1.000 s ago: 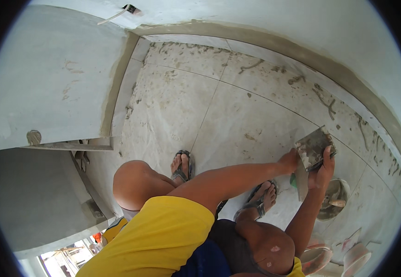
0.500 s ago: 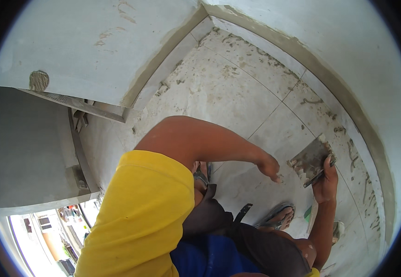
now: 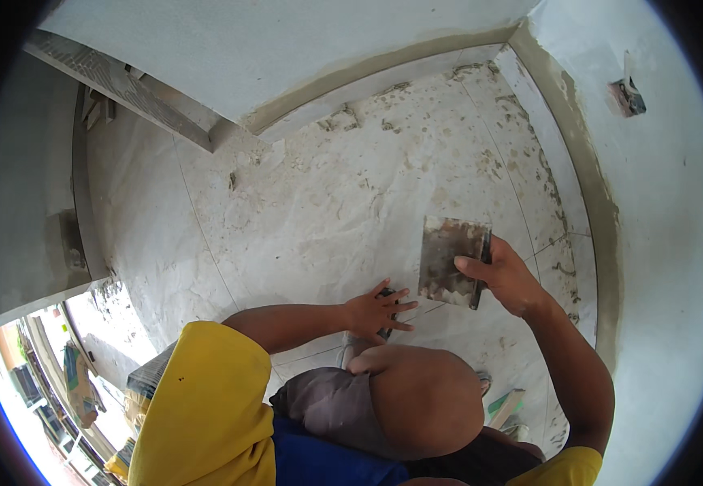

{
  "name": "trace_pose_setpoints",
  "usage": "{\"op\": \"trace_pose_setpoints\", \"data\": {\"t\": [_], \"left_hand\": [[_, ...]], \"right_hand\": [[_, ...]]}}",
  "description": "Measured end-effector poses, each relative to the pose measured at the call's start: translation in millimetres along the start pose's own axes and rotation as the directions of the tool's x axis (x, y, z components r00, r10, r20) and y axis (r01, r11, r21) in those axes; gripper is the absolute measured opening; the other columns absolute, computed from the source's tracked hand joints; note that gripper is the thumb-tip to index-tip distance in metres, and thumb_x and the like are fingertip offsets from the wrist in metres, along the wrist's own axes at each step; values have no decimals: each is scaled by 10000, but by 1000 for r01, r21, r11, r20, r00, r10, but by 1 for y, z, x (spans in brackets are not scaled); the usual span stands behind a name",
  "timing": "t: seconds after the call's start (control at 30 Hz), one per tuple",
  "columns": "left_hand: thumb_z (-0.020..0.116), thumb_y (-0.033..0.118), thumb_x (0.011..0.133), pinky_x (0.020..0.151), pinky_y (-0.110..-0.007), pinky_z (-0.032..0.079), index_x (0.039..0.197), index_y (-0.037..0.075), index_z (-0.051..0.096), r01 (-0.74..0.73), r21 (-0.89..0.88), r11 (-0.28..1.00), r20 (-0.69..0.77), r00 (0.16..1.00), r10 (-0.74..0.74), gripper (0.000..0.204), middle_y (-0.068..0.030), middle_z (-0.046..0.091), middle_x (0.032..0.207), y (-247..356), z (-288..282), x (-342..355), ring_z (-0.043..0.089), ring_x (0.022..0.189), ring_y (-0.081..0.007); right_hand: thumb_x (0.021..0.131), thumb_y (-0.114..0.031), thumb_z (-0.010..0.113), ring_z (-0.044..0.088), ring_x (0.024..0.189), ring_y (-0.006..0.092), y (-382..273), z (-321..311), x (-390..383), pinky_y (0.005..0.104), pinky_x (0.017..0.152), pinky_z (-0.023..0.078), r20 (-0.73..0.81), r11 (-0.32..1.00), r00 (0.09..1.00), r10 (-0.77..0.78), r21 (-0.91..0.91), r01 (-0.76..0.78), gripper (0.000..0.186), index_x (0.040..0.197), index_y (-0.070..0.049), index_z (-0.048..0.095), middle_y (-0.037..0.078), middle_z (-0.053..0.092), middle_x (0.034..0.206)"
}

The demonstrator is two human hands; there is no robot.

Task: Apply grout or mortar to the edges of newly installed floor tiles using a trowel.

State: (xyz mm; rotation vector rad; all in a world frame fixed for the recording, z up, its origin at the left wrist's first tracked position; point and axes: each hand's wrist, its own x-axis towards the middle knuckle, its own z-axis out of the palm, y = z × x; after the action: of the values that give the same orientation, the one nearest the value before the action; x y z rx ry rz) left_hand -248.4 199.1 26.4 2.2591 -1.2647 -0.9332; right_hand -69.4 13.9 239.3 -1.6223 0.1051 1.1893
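Nearest are a yellow sleeve (image 3: pixel 214 397), a blue garment (image 3: pixel 319 454) and grey shorts (image 3: pixel 335 405), with a bare knee (image 3: pixel 428 401) raised in front of them. Beyond the knee, the left hand (image 3: pixel 374 314) has its fingers spread wide and grasps nothing. It is over a dark sandal (image 3: pixel 388 293); whether the two touch cannot be told.

The right hand (image 3: pixel 497 275) grips a flat, roughly square plate (image 3: pixel 453 251) by its right edge, thumb pressed on the upper face. The plate, smeared with grey-brown paste, is held out in front over the floor, to the right of the left hand. Below the right forearm, near the knee, are a pale strip (image 3: pixel 505 407) and something green beside it.

Pale tiles (image 3: pixel 287 219) stretch away, spotted with paste mostly toward the walls. To the lower left, a brown and teal bag (image 3: pixel 82 389) is in the bright area; any print on it is too small to make out. Farther off, a pale skirting (image 3: pixel 368 100) meets in a corner, with a grey-brown band (image 3: pixel 392 65) above it. A small box (image 3: pixel 631 99) is set in the right wall.
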Motion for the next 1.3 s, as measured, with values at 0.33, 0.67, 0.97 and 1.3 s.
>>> {"op": "trace_pose_setpoints", "data": {"t": [0.33, 0.67, 0.97, 1.3], "left_hand": [[559, 619, 811, 1154, -590, -5, 1422, 467, 364, -28, -1, 1000, -166, 986, 28, 659, -11, 68, 1609, -8, 23, -4, -20, 1479, -286], [552, 771, 739, 1102, -662, -27, 1543, 185, 18, 755, -565, 333, -276, 207, -939, 1129, -212, -104, 1575, -50, 50, -104, -116, 1443, -418], [774, 673, 612, 1059, -715, 9, 1495, 203, -208, 572, -729, -375, 338, -175, -925, 1401, -156, -292, 1538, -42, 123, -197, -222, 1425, -387], [867, 573, 538, 1063, -708, 38, 1478, 179, -247, 585, -680, -442, 415, -190, -890, 1509, -175, -312, 1525, -54, 107, -188, -244, 1412, -409]], "right_hand": [[937, -166, 548, 602, 855, 388, -85, 21, 81, 437, 747, 454, 178, 445, 978, -109, -871, 208, 208, 1030, 2, 469, 231, 611, 933], [869, -130, 612, 602, 928, 275, -94, -11, 207, 397, 808, 505, 558, -329, 727, -400, -828, 454, 203, 1061, -68, 599, 83, 596, 964], [799, -143, 671, 632, 936, 246, -81, -22, 322, 380, 772, 552, 593, -453, 590, -548, -803, 387, 304, 1089, -74, 610, 67, 613, 972], [776, -135, 701, 638, 918, 257, -86, -43, 351, 377, 759, 556, 558, -451, 535, -635, -829, 329, 352, 1105, -68, 596, 82, 620, 961]]}}
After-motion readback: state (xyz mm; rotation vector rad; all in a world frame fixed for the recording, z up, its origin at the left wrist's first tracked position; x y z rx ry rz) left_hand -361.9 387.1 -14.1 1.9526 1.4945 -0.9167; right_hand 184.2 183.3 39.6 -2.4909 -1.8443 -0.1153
